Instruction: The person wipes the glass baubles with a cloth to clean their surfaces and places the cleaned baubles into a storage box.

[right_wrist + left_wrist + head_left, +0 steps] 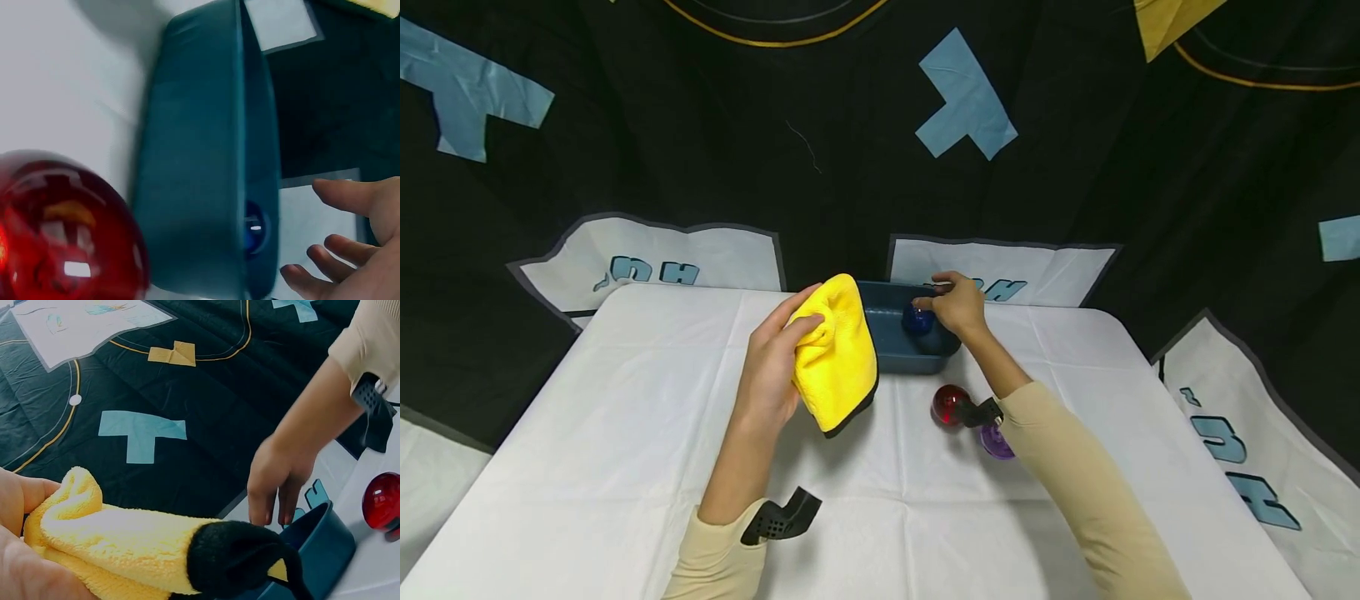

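My left hand [767, 367] grips a folded yellow cloth [842, 358] with a black edge, thumb pressed into its fold, and holds it up in front of the left part of a blue-grey tub [917, 364]. Inside the tub, toward its right end, is a shiny dark blue round object [917, 320]. My right hand [960, 307] is over the tub's right end, close by the blue object. In the right wrist view the fingers of this hand [369, 237] are spread apart with nothing between them, and the blue object [254, 231] shows past the tub's rim.
A glossy red round object [950, 404] stands on the white-covered table [587, 433] in front of the tub. Beside it, partly hidden by the right sleeve and wrist camera, is a clear purple piece [996, 442]. A black cloth with blue tape [967, 96] hangs behind the table.
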Available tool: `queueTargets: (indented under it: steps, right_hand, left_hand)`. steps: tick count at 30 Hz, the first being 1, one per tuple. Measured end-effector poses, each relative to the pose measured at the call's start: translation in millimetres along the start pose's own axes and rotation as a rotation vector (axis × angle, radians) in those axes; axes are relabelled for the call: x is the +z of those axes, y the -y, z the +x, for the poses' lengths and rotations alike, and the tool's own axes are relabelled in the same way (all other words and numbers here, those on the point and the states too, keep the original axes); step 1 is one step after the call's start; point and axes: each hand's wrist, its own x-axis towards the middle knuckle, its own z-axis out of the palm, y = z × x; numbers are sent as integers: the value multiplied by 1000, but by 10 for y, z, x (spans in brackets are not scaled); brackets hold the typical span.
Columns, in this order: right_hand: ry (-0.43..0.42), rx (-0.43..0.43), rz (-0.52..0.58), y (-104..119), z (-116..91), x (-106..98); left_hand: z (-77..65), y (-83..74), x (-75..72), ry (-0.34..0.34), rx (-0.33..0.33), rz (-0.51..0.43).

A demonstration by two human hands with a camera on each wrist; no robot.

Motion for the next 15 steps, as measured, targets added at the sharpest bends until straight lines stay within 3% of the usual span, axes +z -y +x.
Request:
queueTargets:
  steps: [8,15]
  right_hand:
    - [87,-14,121,31,-275,-365]
    - [182,40,174,-38,-544,-736]
  left_hand:
    - [18,8,-10,2,0,2]
    - [26,17,-16,6,4,-1]
